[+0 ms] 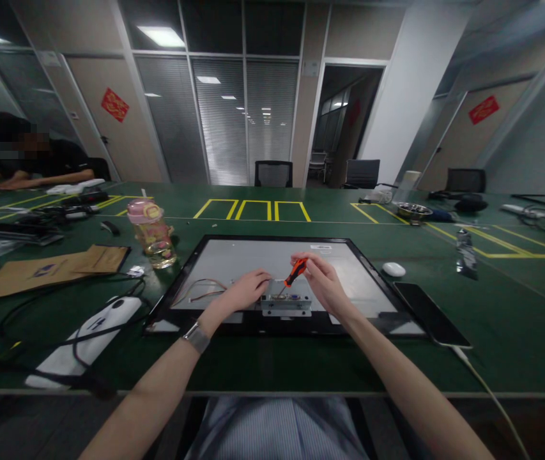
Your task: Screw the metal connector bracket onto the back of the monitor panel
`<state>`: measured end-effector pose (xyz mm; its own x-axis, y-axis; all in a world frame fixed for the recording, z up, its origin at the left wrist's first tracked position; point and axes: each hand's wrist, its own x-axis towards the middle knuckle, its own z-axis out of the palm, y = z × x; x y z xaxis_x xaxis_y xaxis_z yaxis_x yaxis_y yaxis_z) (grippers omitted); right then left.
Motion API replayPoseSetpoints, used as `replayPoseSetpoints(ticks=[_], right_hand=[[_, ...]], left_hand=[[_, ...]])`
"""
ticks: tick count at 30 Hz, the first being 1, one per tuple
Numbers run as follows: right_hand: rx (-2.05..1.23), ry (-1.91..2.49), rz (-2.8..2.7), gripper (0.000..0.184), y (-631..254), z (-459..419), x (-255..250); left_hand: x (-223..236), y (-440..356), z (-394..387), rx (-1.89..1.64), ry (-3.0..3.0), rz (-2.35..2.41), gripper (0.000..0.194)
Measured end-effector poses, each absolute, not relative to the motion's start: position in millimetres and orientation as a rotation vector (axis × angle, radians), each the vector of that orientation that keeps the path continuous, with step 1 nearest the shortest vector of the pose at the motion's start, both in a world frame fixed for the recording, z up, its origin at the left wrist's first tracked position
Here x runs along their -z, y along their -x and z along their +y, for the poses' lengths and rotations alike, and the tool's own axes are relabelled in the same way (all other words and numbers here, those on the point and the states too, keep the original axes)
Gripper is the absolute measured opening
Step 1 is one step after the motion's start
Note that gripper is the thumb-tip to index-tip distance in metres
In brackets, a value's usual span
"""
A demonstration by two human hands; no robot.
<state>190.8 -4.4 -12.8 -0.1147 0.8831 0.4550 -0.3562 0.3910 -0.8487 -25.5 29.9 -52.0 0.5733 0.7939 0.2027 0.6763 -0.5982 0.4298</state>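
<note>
Work appeared underway: a silver metal bracket (287, 306) sat at the flat grey, black-framed panel's (248, 255) near edge; fasteners remaining, undeterminable. Above the panel, your right hand (324, 282) gripped an orange-and-black screwdriver (295, 273), long axis slanted, tip down-left toward the bracket. Your left hand (248, 289) lay alongside; grip unclear.
</note>
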Motion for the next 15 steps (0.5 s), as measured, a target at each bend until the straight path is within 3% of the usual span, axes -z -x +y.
replayPoseSetpoints(ticks=[7,15], right_hand=[[-1.220,0.503,-1.332,0.025,-188.2,-8.9,11.4],[-1.200,0.522,-1.313,0.018,-190.1,-6.2,13.4]], left_hand=[[54.4,25.4,31.3,-0.539,-2.490,1.210,0.035],[51.2,25.7,28.8,-0.546,-2.484,1.216,0.036]])
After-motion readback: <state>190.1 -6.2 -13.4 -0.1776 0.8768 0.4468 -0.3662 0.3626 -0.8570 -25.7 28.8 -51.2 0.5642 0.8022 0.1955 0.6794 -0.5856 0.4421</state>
